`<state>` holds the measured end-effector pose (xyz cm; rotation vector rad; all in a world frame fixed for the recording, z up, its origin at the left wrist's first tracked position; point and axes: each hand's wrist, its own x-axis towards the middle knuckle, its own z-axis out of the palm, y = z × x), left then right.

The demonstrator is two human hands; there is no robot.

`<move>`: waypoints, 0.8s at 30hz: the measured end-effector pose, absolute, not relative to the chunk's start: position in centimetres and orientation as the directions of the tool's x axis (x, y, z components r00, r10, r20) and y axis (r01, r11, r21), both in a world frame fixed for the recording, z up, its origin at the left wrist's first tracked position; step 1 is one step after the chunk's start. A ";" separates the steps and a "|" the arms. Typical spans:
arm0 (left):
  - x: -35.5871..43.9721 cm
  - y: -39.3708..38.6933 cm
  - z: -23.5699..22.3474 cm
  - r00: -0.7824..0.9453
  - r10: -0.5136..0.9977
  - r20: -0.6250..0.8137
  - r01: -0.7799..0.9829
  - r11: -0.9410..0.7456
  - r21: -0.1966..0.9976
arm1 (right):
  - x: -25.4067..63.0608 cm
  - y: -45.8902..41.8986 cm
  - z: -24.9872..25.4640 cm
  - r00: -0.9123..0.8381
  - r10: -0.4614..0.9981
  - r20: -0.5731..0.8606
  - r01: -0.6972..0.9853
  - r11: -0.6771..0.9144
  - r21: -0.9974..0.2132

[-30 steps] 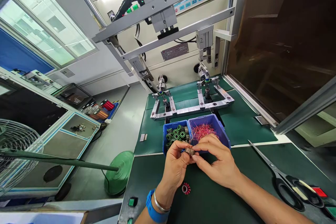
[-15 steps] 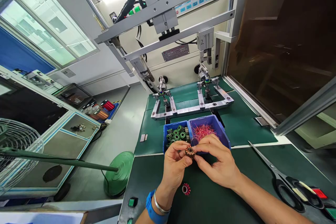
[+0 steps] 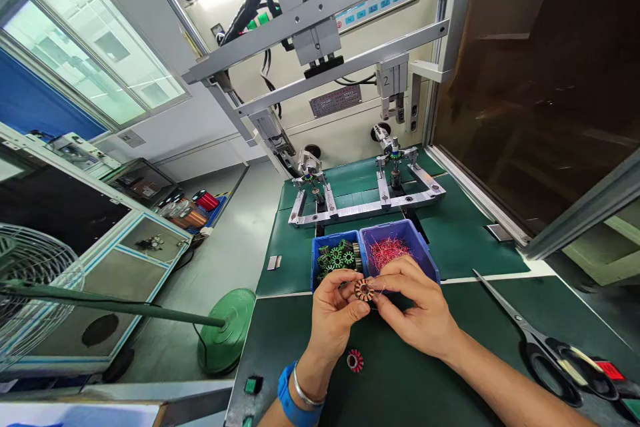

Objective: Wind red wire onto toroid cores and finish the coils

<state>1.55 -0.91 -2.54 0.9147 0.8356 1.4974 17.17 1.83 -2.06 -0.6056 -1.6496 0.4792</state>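
Left hand (image 3: 332, 315), copper-wound core (image 3: 363, 295) at fingertips

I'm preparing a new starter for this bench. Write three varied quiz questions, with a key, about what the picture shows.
1. What colour are the wires in the purple bin? a) green b) red c) white
2. True or false: the scissors lie to the right of that bin.
3. Fill in: the left hand holds a wound core; its wrist bears a silver bangle and a ____ band.

Key: 1. b; 2. true; 3. blue
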 end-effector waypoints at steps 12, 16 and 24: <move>1.5 -1.1 -2.2 0.001 0.998 0.067 -0.486 -0.058 0.872 | 18.0 2.1 -1.9 -0.170 0.712 0.682 0.046 0.697 -0.716; 1.4 -1.2 -1.9 0.190 0.982 -0.014 -0.544 0.117 0.831 | 18.9 2.8 -2.0 -0.306 0.762 0.571 -0.004 0.599 -0.801; 1.4 -1.2 -2.1 0.431 0.900 -0.060 -0.529 0.306 0.792 | 19.1 3.1 -2.2 -0.463 0.757 0.462 -0.140 0.453 -0.881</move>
